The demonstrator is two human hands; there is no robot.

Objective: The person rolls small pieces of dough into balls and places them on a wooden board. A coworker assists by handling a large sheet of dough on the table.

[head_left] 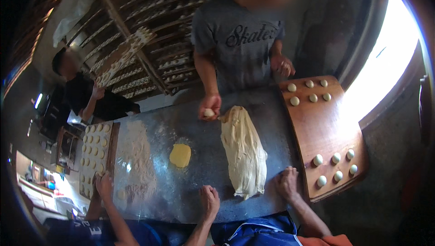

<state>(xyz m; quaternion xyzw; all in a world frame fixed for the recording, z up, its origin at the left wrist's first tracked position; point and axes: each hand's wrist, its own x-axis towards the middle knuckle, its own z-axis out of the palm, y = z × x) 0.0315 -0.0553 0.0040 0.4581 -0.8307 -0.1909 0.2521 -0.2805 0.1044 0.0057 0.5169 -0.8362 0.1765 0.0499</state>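
A long, pale mass of dough [244, 155] lies on the dark metal table [195, 187], between my two hands. Left of its near end, my left hand [210, 200] rests with its fingers curled in; whatever might be inside is hidden. My right hand [287, 184], also curled, is to the right of the dough, close to the edge of a wooden board [324, 128]. Two groups of round dough balls [336, 157] sit on that board. Across the table a co-worker's hand [211, 103] holds a small dough ball [209, 113] beside the mass's far end.
A yellow slab of fat or dough [180, 155] lies left of centre, and flour [136, 164] is spread further left. Another worker's hands [104, 186] touch a tray of dough pieces [95, 148]. Behind, a person carries a loaded board [122, 58] before filled racks [176, 37].
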